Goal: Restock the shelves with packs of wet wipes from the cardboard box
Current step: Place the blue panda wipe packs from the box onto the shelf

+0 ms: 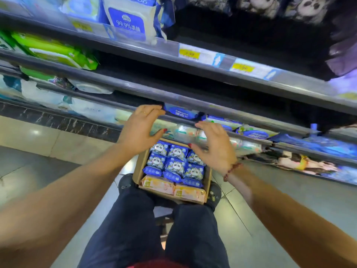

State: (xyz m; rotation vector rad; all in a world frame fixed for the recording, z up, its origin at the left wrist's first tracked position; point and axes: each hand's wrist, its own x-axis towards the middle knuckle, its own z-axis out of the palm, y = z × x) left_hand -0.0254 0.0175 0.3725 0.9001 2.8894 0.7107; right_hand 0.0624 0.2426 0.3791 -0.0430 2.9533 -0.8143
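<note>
A cardboard box (139, 167) stands on the floor between my feet, below the shelves. It holds several blue panda-print wet wipe packs (174, 163) and two orange packs (157, 184) at its near end. My left hand (142, 128) and my right hand (214, 144) hover above the box's far end, palms facing each other, fingers loosely bent, holding nothing. Both hands are close to the front rail of a low shelf (193, 107), where a blue wipe pack (181, 112) lies just beyond the fingertips.
Several shelf tiers rise in front of me. Green packs (56, 51) lie at the upper left, a white and blue pack (129, 20) stands on the top tier, and dark panda packs (270, 6) sit at the top right. Grey tiled floor (289, 200) surrounds the box.
</note>
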